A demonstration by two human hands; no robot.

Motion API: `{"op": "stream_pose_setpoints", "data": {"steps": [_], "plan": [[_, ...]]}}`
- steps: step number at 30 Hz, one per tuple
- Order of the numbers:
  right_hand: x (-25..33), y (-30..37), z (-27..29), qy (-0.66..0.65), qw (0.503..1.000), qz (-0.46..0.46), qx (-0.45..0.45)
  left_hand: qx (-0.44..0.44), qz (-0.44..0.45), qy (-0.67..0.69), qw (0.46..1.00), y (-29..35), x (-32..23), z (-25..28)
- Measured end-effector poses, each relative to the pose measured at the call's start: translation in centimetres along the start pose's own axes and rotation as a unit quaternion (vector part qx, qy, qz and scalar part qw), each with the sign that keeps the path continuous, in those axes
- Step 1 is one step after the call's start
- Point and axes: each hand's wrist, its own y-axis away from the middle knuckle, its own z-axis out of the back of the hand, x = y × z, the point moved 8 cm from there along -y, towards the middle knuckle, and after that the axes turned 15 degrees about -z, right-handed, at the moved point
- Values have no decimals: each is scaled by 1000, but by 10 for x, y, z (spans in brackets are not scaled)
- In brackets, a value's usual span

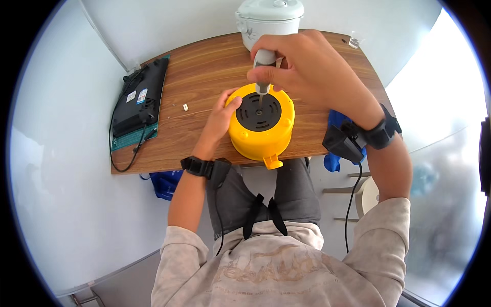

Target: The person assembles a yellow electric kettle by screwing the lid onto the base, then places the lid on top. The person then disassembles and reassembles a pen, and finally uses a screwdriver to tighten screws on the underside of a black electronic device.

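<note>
A round yellow pot-shaped appliance [258,146] rests bottom-up near the table's front edge, a small yellow handle pointing at me. Its underside carries a black slotted disc [246,113]. My left hand [220,122] grips the left side of the yellow body, thumb on the upper rim. Above it, my right hand [299,64] is closed round the grey handle of a screwdriver [264,57]. The screwdriver stands nearly upright, its tip at the middle of the disc. Whether a screw sits under the tip cannot be made out.
The wooden table [197,77] holds a white lidded rice cooker [271,23] at the back. At the left a black flat device [137,100] with a cable lies on a green mat [120,142]. A small white piece [185,107] and a clear cup [354,42] also lie there.
</note>
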Motion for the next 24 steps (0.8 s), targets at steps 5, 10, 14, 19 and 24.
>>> {"op": "stream_pose_setpoints", "data": {"steps": [5,10,14,19,24], "plan": [[-19,21,15,161,973,1,-166,13,-21,-4,1000,-4,9,-13],[-10,14,2,201,966,13,-165,1,-6,4,1000,-3,14,-5],[4,0,-16,162,977,34,-134,1,-18,0,1000,1,12,1],[4,-5,-18,50,996,49,-56,4,-14,6,1000,-1,11,2],[13,-6,-28,14,995,93,32,-8,-14,10,1000,1,15,18]]}}
